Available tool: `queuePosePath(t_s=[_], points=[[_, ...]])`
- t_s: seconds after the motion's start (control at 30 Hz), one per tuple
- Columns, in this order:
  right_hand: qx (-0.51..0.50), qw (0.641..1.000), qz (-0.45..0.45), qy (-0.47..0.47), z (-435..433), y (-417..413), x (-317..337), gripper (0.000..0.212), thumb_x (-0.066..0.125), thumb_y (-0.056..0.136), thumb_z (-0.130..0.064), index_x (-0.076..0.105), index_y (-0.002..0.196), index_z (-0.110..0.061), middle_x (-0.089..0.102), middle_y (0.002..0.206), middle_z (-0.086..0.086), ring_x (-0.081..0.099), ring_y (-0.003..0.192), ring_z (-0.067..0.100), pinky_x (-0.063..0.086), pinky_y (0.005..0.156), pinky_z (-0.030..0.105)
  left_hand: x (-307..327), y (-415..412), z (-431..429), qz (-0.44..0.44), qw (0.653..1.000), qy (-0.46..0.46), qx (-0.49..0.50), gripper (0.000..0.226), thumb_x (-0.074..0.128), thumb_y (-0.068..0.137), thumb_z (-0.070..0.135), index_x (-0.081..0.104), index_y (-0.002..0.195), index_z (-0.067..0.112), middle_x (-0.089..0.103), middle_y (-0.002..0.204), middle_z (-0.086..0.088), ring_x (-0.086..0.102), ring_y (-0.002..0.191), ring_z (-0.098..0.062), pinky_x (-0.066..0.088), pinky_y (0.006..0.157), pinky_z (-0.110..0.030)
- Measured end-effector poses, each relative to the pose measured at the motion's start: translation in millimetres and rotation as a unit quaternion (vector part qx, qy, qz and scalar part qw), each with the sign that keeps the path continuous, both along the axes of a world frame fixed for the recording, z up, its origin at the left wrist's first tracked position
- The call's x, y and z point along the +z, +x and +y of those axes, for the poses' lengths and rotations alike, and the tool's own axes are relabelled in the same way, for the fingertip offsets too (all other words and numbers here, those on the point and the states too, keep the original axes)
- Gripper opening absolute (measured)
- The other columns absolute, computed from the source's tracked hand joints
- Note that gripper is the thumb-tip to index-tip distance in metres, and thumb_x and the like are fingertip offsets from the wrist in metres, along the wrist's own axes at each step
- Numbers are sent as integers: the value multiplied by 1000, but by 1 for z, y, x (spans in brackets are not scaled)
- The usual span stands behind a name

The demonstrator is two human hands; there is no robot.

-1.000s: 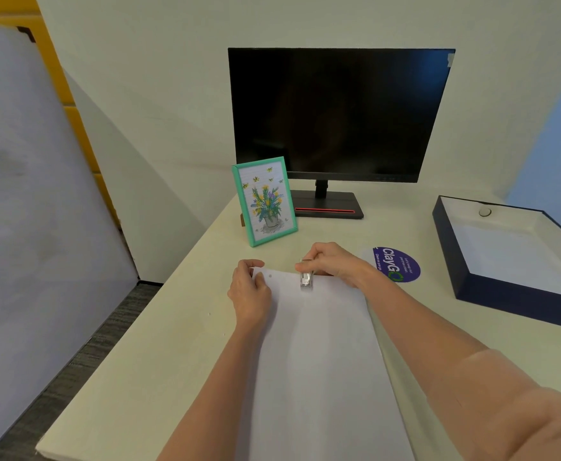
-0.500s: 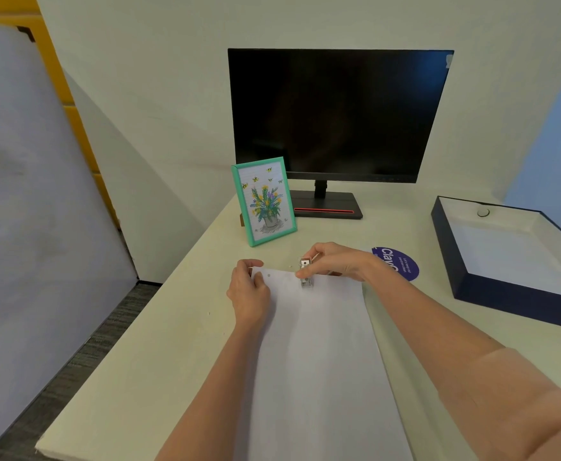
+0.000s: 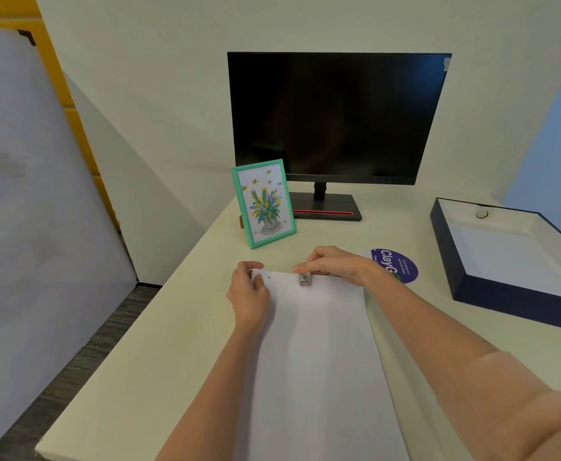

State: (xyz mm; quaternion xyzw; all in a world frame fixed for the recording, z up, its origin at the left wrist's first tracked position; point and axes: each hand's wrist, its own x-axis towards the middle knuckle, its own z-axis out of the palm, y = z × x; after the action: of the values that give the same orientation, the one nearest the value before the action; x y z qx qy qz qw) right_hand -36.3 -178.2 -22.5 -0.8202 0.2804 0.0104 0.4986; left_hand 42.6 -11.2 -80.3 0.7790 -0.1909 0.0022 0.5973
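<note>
A stack of white paper [image 3: 315, 354] lies on the cream desk [image 3: 159, 361], its long side running away from me. A small silver binder clip [image 3: 304, 280] sits on the middle of the paper's far edge. My right hand [image 3: 335, 265] pinches the clip's wire handles from behind. My left hand [image 3: 249, 296] grips the paper's far left corner, thumb on top and fingers curled over the edge. A small punched hole shows just right of that thumb.
A green-framed flower picture [image 3: 264, 202] stands just beyond my hands. Behind it is a dark monitor [image 3: 335, 118] on its stand. A purple round sticker [image 3: 397, 266] lies right of my right hand. An open navy box [image 3: 505, 261] occupies the right side.
My right hand has shifted slightly on the clip, and the clip's wire handles now stick up by the fingertips. My left hand and the paper have stayed put.
</note>
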Motion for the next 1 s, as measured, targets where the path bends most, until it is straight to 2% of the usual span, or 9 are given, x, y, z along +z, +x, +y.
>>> queuePosePath(t_s=[0.13, 0.3, 0.43, 0.57, 0.67, 0.73, 0.83, 0.93, 1.0], points=[[24, 999, 18, 10, 0, -2, 0, 53, 82, 71, -28, 54, 115, -16, 55, 106, 3, 50, 106, 19, 37, 93, 31, -1, 1, -1, 0, 1000, 0, 1, 27, 41, 88, -2, 57, 103, 14, 61, 112, -5, 53, 104, -28, 42, 95, -46], [-1, 1000, 8, 10, -1, -1, -3, 57, 81, 70, -37, 55, 114, -14, 56, 111, -3, 51, 113, 17, 39, 101, 33, -1, 1, -1, -1, 1000, -1, -1, 28, 41, 88, -2, 58, 104, 13, 61, 111, -4, 53, 104, -26, 41, 96, -44], [1, 1000, 10, 18, -1, -4, 0, 49, 79, 74, -31, 55, 112, -14, 59, 109, 2, 54, 108, 16, 42, 88, 25, -1, 1, -1, 6, 1000, -2, -3, 28, 41, 89, -1, 57, 104, 15, 60, 112, -4, 52, 106, -25, 41, 97, -44], [-8, 1000, 14, 12, -5, -8, -1, 51, 76, 77, -35, 53, 116, -10, 57, 120, 5, 52, 116, 19, 38, 98, 30, -2, 1, -1, 6, 1000, -2, -6, 28, 40, 89, -1, 57, 104, 16, 60, 111, -4, 52, 105, -27, 41, 97, -46], [-7, 1000, 14, 23, -7, -14, 1, 53, 74, 80, -30, 51, 122, -7, 56, 115, 3, 52, 113, 17, 38, 92, 26, -2, 2, -1, 12, 1000, -4, -5, 28, 40, 88, 0, 57, 103, 18, 60, 110, -5, 52, 106, -28, 41, 97, -47], [-15, 999, 15, 35, -10, -18, 2, 51, 74, 79, -30, 52, 119, -8, 57, 113, 3, 53, 110, 17, 40, 89, 27, -2, 1, 0, 13, 1000, -5, -5, 28, 40, 89, 0, 57, 102, 18, 60, 110, -4, 52, 106, -27, 40, 98, -47], [-32, 999, 8, 41, -18, -27, 1, 46, 75, 78, -33, 53, 112, -11, 59, 116, 5, 55, 112, 19, 42, 94, 31, -1, 1, -1, 14, 1000, -4, -4, 28, 40, 89, 0, 57, 103, 17, 60, 112, -4, 52, 105, -28, 40, 98, -48], [-41, 998, 1, 50, -22, -36, 1, 49, 73, 80, -31, 52, 118, -8, 59, 113, 4, 56, 105, 16, 43, 89, 29, -1, 1, -1, 15, 1000, 1, -4, 28, 40, 89, 1, 56, 101, 20, 60, 110, -4, 53, 102, -31, 41, 96, -50], [-48, 997, -4, 53, -23, -40, 0, 52, 74, 80, -29, 52, 121, -6, 60, 115, 5, 56, 109, 19, 43, 93, 33, -1, 0, -1, 23, 1000, -2, -5, 28, 40, 88, 2, 55, 99, 24, 60, 107, -5, 53, 102, -32, 42, 96, -50]])
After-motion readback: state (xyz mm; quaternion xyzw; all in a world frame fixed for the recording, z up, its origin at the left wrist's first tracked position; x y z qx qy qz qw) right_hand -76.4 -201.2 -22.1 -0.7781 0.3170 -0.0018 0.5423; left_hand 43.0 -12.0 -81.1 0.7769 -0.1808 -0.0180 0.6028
